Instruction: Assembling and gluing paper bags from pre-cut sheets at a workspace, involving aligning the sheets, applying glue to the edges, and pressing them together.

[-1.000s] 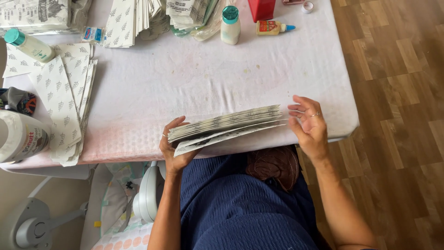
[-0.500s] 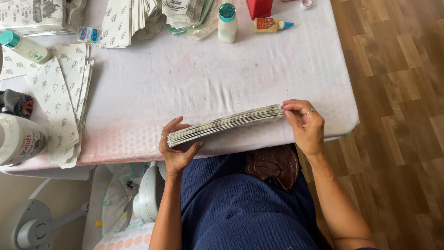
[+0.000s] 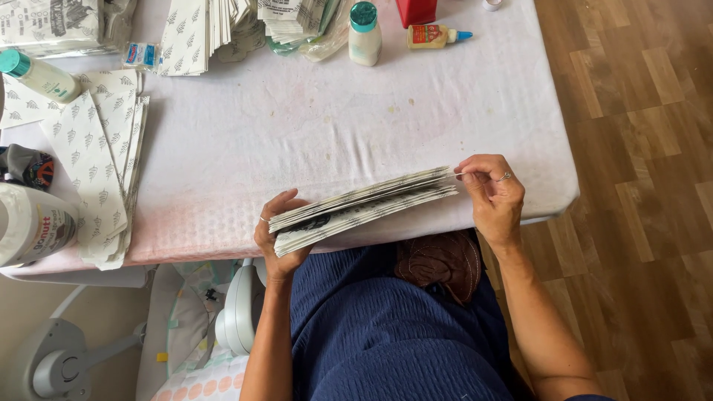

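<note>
Two hands: left hand (image 3: 276, 241) and right hand (image 3: 492, 191) grip a paper stack (image 3: 364, 208) by its ends.
Surface: white-clothed counter (image 3: 312, 126), wooden floor (image 3: 639, 111).
Packages: teal-capped bottle (image 3: 365, 33), yellow glue bottle (image 3: 434, 36), far edge.

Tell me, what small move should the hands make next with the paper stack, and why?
Probably tap the stack of papers edge-down on the table to even it. The left hand grips one end and the right hand pinches the other, yet the sheets sit fanned and uneven at the near edge.
</note>
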